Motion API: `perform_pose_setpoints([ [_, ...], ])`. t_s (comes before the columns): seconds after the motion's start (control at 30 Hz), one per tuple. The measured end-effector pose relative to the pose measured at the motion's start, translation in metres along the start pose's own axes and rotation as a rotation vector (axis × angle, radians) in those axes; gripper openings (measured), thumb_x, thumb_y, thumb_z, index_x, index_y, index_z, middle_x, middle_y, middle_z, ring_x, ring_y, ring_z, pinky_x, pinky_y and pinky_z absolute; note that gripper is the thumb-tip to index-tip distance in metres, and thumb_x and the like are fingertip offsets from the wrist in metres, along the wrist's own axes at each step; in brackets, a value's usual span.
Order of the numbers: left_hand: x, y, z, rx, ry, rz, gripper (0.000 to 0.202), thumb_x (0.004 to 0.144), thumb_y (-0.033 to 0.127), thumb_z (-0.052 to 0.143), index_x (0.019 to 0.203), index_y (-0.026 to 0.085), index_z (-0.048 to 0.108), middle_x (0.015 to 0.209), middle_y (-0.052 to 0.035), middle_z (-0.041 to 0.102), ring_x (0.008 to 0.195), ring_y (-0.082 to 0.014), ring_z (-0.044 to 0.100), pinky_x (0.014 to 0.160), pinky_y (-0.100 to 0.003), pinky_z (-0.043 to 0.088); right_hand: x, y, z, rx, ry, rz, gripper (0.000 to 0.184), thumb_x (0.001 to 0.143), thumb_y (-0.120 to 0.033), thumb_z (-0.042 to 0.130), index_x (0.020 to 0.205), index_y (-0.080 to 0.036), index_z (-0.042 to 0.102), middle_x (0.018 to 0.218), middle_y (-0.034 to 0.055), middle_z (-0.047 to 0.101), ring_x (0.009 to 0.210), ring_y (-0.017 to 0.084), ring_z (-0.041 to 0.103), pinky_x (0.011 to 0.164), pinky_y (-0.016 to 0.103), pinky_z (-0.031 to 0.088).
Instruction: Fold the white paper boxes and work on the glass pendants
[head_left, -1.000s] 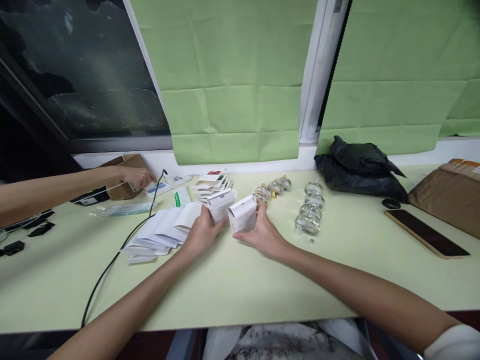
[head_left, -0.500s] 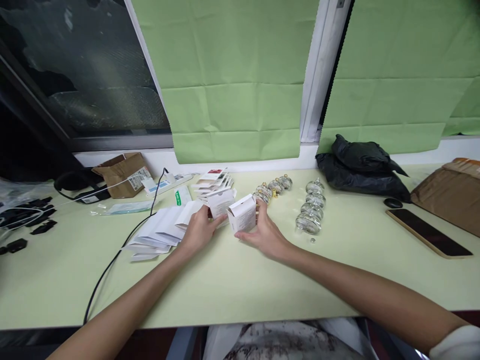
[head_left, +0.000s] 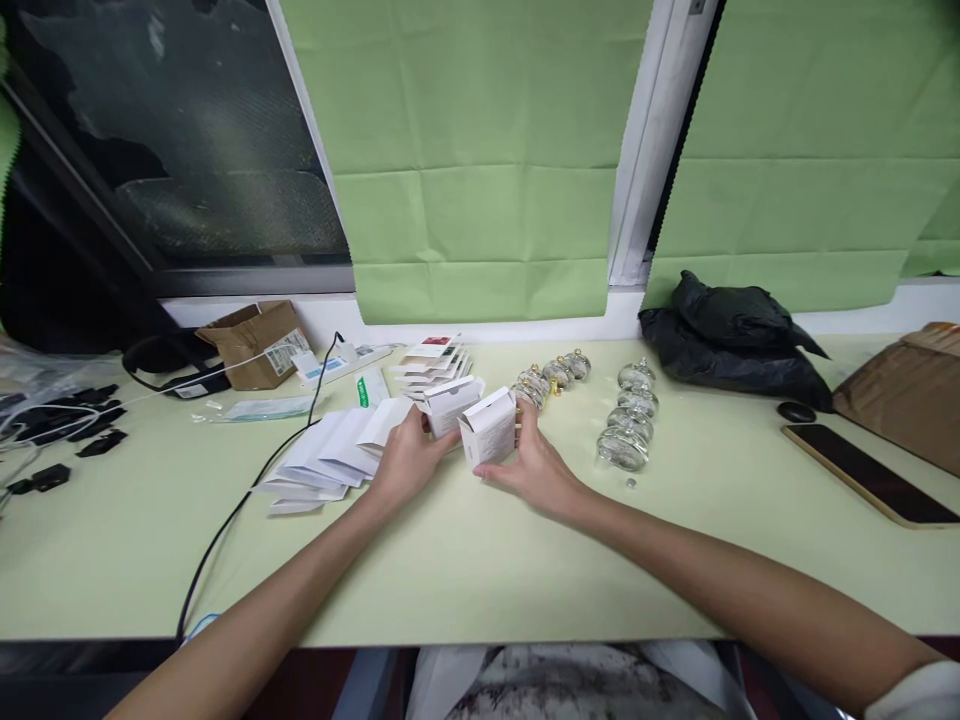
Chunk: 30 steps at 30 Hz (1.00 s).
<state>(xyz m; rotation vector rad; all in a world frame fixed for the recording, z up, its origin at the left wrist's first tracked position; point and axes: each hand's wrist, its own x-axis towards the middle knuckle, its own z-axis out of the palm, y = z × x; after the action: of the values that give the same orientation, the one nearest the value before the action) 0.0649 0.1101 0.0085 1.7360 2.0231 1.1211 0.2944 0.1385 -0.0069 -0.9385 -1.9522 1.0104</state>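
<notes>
In the head view my right hand [head_left: 541,465] grips a small white printed carton [head_left: 490,435] by its side and lower corner, with the top flap facing up. Just left of it, my left hand [head_left: 411,455] has its fingers closed at the lower edge of a second white carton [head_left: 450,404]; part of that carton is hidden by the hand and the first carton. Flattened white cartons [head_left: 330,450] lie overlapped beside my left wrist. Beyond my right hand stand small clear glass bottles with gold tops [head_left: 534,380], and a row of silvery glass ones [head_left: 628,425] is farther right.
White folded cards [head_left: 433,368] stand behind the cartons. A black cable [head_left: 225,530] crosses the left side of the table, near an opened brown box [head_left: 259,345]. To the right are a black plastic bag [head_left: 731,340], a phone [head_left: 870,474] and a cardboard box [head_left: 907,395].
The whole view has shifted slightly, so things appear a little farther right. Both hands keep the same hold on their cartons.
</notes>
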Motion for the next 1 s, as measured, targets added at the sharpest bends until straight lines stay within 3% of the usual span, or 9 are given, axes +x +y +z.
perform_pose_setpoints([
  [0.4,-0.011,0.005,-0.014,-0.021,-0.044,0.041,0.065,0.08,0.055,0.079,0.131,0.021,0.058,0.136,-0.0131,0.072,0.129,-0.0355,0.066,0.095,-0.041,0.057,-0.004,0.006,-0.003,0.037,-0.005,-0.009,0.116,0.076,-0.043,0.088,0.161,-0.028,0.011,0.15,0.017,0.054,0.132,0.033,0.061,0.108,0.05,0.052],
  [0.57,-0.018,0.012,-0.023,0.042,-0.042,0.05,0.058,0.084,0.05,0.078,0.128,0.021,0.056,0.136,-0.0148,0.071,0.127,-0.0366,0.068,0.097,-0.046,0.058,-0.005,0.009,-0.003,0.01,-0.005,-0.013,0.102,0.083,-0.038,0.083,0.16,-0.029,0.016,0.148,0.0154,0.057,0.132,0.032,0.061,0.107,0.048,0.052],
  [0.67,-0.025,0.014,-0.029,0.093,-0.008,0.049,0.068,0.085,0.047,0.078,0.141,0.024,0.047,0.141,-0.0152,0.067,0.13,-0.0382,0.066,0.092,-0.046,0.06,-0.006,0.006,-0.001,-0.033,0.009,-0.005,0.092,0.086,-0.036,0.081,0.156,-0.028,0.023,0.147,0.0151,0.059,0.129,0.032,0.063,0.102,0.047,0.053],
  [0.8,-0.048,0.015,-0.034,0.098,0.112,0.144,0.082,0.085,0.048,0.077,0.151,0.027,0.032,0.155,-0.0152,0.052,0.137,-0.0376,0.06,0.09,-0.045,0.061,-0.007,0.002,0.001,-0.077,0.006,-0.002,0.084,0.086,-0.035,0.081,0.152,-0.025,0.029,0.143,0.0153,0.06,0.126,0.032,0.063,0.099,0.045,0.054],
  [0.87,-0.063,0.015,-0.034,0.085,0.231,0.175,0.08,0.084,0.051,0.077,0.146,0.025,0.033,0.149,-0.0156,0.051,0.128,-0.0349,0.065,0.083,-0.042,0.061,-0.009,0.001,0.002,-0.086,0.003,-0.001,0.078,0.087,-0.035,0.08,0.148,-0.025,0.034,0.142,0.0148,0.061,0.125,0.032,0.063,0.098,0.045,0.054],
  [0.93,-0.079,0.015,-0.031,0.081,0.337,0.186,0.069,0.085,0.052,0.077,0.135,0.023,0.039,0.127,-0.0117,0.059,0.111,-0.0301,0.07,0.071,-0.036,0.059,-0.009,0.001,0.002,-0.097,-0.001,-0.007,0.068,0.087,-0.035,0.079,0.142,-0.025,0.04,0.14,0.014,0.061,0.124,0.031,0.063,0.097,0.044,0.054],
  [1.0,-0.091,0.013,-0.026,0.086,0.295,0.23,0.047,0.091,0.047,0.073,0.12,0.024,0.045,0.102,-0.0035,0.06,0.086,-0.0216,0.069,0.061,-0.029,0.052,-0.01,0.001,0.004,-0.103,-0.004,-0.021,0.064,0.088,-0.034,0.078,0.139,-0.024,0.042,0.138,0.0134,0.061,0.121,0.03,0.064,0.096,0.043,0.055],
])
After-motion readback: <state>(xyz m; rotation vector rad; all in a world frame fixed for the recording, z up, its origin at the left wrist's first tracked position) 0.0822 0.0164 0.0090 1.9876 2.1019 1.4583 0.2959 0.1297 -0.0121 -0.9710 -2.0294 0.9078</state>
